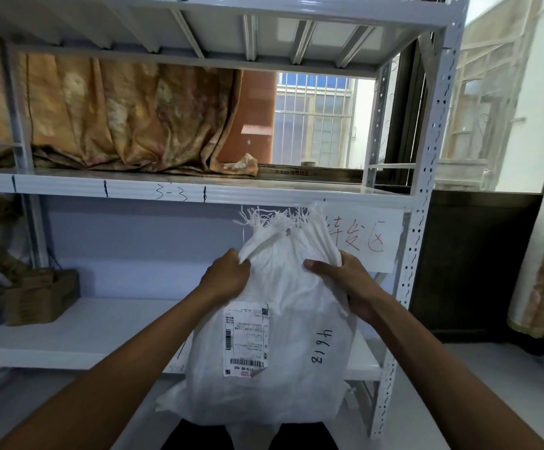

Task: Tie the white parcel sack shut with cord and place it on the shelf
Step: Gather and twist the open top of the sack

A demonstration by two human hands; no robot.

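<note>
While sack [283, 368] hangs upright, both hands' fingers [243, 264] clench its neck; cord seemingly hidden.

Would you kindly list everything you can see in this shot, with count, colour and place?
parcel sack: one, white, held upright before the shelving, frayed top
shipping label: one, white, on the sack's front
shelving unit: one, white metal, ahead
paper sign: one, white with red writing, behind the sack
cardboard box: one, brown, lower shelf, left
curtain: one, orange-brown, behind the middle shelf
window: one, barred, behind the shelving
left hand: gripping the sack's neck
right hand: gripping the sack's neck
</note>
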